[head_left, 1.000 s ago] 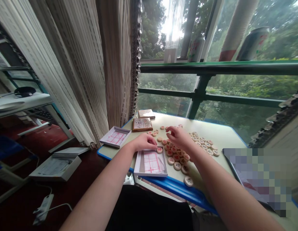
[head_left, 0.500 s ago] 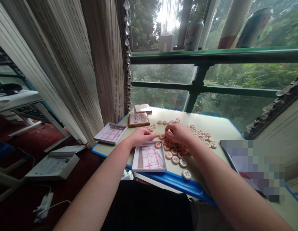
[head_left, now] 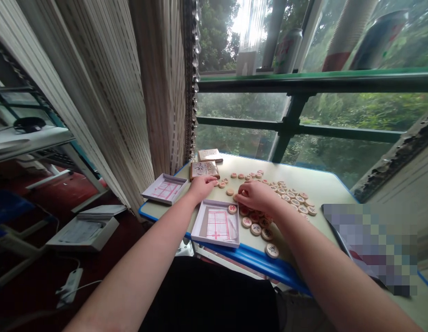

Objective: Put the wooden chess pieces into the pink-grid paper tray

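Round wooden chess pieces [head_left: 286, 197] lie scattered over a pale table with a blue edge [head_left: 248, 260]. An open white box tray [head_left: 219, 223] with red grid paper sits at the near edge, one red-marked piece [head_left: 232, 209] in its far right corner. My right hand [head_left: 257, 196] hovers just right of that corner over the pieces, fingers curled in a pinch; what they hold is hidden. My left hand [head_left: 202, 184] reaches farther back to loose pieces beside a brown patterned box [head_left: 204, 169], fingers bent down on them.
A second white tray [head_left: 165, 189] rests at the table's left corner, and another patterned box [head_left: 209, 155] lies behind the brown one. A striped curtain [head_left: 131, 92] hangs left; a green window rail [head_left: 313, 83] carries cans and cups. A blurred patch covers the table's right end.
My left hand has left the tray's far edge and moved back toward the brown box. My right hand has drawn in close to the tray's corner.
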The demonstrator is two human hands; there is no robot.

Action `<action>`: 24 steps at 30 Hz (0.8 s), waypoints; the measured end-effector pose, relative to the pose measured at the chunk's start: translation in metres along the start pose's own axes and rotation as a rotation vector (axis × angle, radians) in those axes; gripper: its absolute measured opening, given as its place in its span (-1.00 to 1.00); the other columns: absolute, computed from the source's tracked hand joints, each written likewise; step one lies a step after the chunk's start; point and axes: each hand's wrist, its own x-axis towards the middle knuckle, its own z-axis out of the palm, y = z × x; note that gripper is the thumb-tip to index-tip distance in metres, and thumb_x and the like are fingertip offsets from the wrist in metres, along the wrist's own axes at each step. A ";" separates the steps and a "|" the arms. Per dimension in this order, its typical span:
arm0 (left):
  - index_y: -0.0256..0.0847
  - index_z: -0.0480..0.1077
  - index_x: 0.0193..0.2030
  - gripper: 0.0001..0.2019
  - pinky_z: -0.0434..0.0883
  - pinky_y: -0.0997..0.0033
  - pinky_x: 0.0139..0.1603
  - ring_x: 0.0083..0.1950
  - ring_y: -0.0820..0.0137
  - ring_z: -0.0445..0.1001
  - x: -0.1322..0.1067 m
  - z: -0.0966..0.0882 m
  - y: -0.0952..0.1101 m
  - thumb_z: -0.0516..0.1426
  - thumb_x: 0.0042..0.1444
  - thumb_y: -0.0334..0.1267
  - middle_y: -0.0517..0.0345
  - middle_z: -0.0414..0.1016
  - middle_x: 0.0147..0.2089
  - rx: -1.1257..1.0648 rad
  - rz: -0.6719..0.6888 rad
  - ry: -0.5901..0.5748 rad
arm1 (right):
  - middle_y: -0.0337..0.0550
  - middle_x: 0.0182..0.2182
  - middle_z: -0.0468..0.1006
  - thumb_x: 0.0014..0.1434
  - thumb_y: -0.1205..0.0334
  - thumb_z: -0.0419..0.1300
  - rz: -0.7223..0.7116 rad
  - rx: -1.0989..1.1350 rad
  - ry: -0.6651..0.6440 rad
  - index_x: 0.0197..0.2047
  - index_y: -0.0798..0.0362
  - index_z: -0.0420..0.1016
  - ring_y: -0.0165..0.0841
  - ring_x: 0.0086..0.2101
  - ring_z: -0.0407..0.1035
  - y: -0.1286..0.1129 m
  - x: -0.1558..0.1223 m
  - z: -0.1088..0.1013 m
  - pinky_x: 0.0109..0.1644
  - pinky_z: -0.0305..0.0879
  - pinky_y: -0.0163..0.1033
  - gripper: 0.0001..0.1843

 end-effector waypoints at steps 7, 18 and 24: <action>-0.28 0.52 -0.18 -0.76 0.40 0.35 -0.04 -0.13 0.31 0.51 0.000 -0.003 0.002 0.20 -0.02 -0.27 0.02 0.59 -0.15 -0.065 -0.048 -0.070 | -0.07 -0.28 0.56 0.11 0.00 0.07 0.002 0.005 0.001 -0.27 -0.01 0.55 -0.29 -0.34 0.38 -0.001 0.001 0.001 -0.38 0.14 -0.28 -0.68; -0.26 0.52 -0.30 -0.84 0.39 0.39 -0.11 -0.21 0.34 0.50 0.000 -0.001 -0.001 0.13 0.00 -0.33 0.08 0.59 -0.28 -0.038 -0.065 -0.023 | -0.09 -0.31 0.56 0.07 0.07 0.11 0.008 0.005 0.015 -0.29 0.01 0.53 -0.29 -0.35 0.37 0.000 0.003 0.003 -0.39 0.12 -0.29 -0.74; -0.26 0.51 -0.32 -0.85 0.39 0.39 -0.13 -0.22 0.33 0.49 -0.001 0.000 -0.002 0.14 -0.03 -0.31 0.09 0.58 -0.29 -0.030 -0.060 0.004 | -0.11 -0.33 0.54 0.09 0.15 0.11 -0.008 0.040 0.066 -0.29 0.02 0.46 -0.34 -0.37 0.34 0.000 0.003 0.004 -0.40 0.11 -0.32 -0.82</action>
